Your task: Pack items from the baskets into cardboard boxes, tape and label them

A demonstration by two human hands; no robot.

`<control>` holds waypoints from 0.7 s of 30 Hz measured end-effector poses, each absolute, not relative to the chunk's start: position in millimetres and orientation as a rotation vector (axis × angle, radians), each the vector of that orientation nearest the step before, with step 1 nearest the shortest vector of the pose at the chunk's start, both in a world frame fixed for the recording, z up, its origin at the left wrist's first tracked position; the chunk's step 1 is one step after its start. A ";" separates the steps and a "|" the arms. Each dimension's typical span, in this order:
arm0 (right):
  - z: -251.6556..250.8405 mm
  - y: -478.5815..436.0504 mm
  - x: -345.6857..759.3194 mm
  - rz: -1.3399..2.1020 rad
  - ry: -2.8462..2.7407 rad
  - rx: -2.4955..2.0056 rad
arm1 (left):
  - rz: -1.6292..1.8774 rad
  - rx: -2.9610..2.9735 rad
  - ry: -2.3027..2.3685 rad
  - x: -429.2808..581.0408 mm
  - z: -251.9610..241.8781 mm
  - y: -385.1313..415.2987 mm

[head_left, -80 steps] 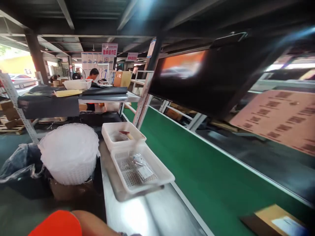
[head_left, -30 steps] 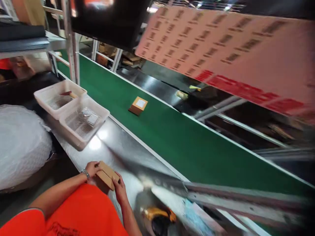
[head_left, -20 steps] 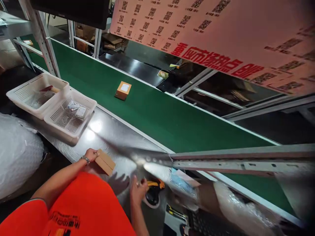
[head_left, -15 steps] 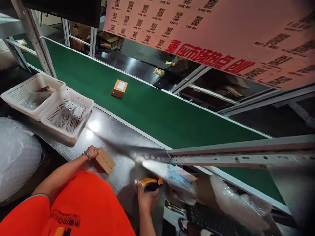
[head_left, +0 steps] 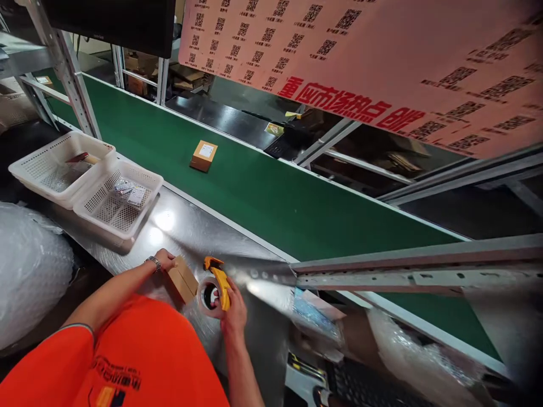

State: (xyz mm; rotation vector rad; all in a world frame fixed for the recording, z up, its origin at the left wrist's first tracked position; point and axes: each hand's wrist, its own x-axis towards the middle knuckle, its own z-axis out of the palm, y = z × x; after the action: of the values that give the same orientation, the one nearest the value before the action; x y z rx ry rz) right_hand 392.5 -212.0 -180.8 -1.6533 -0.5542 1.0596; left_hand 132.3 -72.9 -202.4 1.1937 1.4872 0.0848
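Note:
A small brown cardboard box [head_left: 182,281] is tilted on the metal bench, close to my body. My left hand [head_left: 165,260], with a watch at the wrist, grips the box at its far left end; the fingertips are partly hidden. In my right hand [head_left: 233,310] is a yellow tape dispenser [head_left: 221,282] fitted with a wide roll of tape [head_left: 203,299]. The fingers are wrapped around the dispenser's frame. The roll is just right of the box, and I cannot tell whether they touch.
Two white plastic baskets [head_left: 127,229] with packaged items stand at the left. A green conveyor belt [head_left: 271,195] runs behind the bench, carrying a box [head_left: 204,155]. Bubble wrap [head_left: 29,277] lies at far left. A keyboard [head_left: 369,384] and plastic packaging [head_left: 419,350] are at the right.
My right hand has moved left and up towards the box, turning the tape dispenser so its roll now shows. My left hand stays on the box.

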 end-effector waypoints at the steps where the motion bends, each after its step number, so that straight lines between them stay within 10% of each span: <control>1: -175.7 -205.9 375.3 1.120 -0.557 -1.638 | 0.081 1.197 1.494 133.1 -202.7 -73.2; 21: -196.0 -196.1 355.6 0.984 -1.083 -1.554 | 0.316 0.677 1.406 144.6 -161.7 -69.9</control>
State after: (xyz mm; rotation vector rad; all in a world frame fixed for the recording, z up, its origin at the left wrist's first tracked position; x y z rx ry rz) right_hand 355.6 -196.1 -196.0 -1.5543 -1.0828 0.9838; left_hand 144.6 -69.9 -161.7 0.6769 1.4057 0.3159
